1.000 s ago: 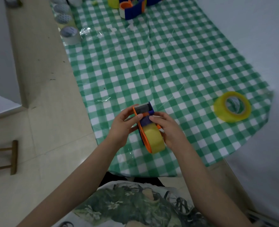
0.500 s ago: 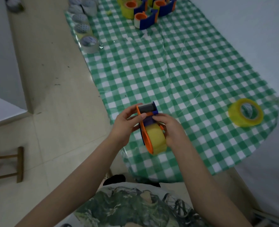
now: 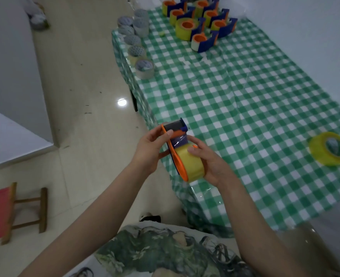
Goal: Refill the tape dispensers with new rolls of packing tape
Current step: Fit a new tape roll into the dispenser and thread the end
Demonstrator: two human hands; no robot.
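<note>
I hold an orange and blue tape dispenser (image 3: 178,134) over the table's near left edge, with a yellow roll of packing tape (image 3: 192,166) seated in it. My left hand (image 3: 150,149) grips the dispenser's orange side near the roller end, thumb on top. My right hand (image 3: 211,159) cups the yellow roll from the right, index finger on the roll and thumb on the tape near the blue part. A loose yellow tape roll (image 3: 331,150) lies on the green checked tablecloth (image 3: 235,100) at the right.
Several blue and orange dispensers (image 3: 203,40) stand grouped at the table's far end, some with yellow rolls. A row of several used grey tape cores (image 3: 144,67) lines the far left edge. A wooden stool with a red seat (image 3: 11,212) stands on the tiled floor at left.
The view has swung so the table sits further right and more of its far end shows. My hands keep hold of the dispenser; my right index finger now rests on the roll.
</note>
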